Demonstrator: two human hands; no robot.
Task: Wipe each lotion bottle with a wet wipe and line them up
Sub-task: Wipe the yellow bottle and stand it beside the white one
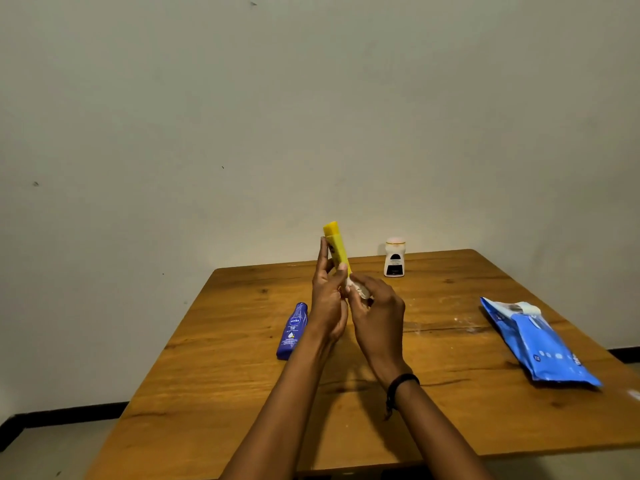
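Note:
My left hand (327, 299) holds a yellow lotion bottle (336, 245) upright above the middle of the wooden table (242, 393). My right hand (375, 311) presses a bunched white wet wipe (360, 289) against the bottle's lower end. A dark blue lotion bottle (292, 331) lies flat on the table just left of my left hand. At the table's far edge a white bottle with a black label (394, 258) stands upright.
A blue pack of wet wipes (536, 344) lies on the right side of the table, its flap at the far end. A plain wall rises right behind the table. Floor shows at the lower left and right.

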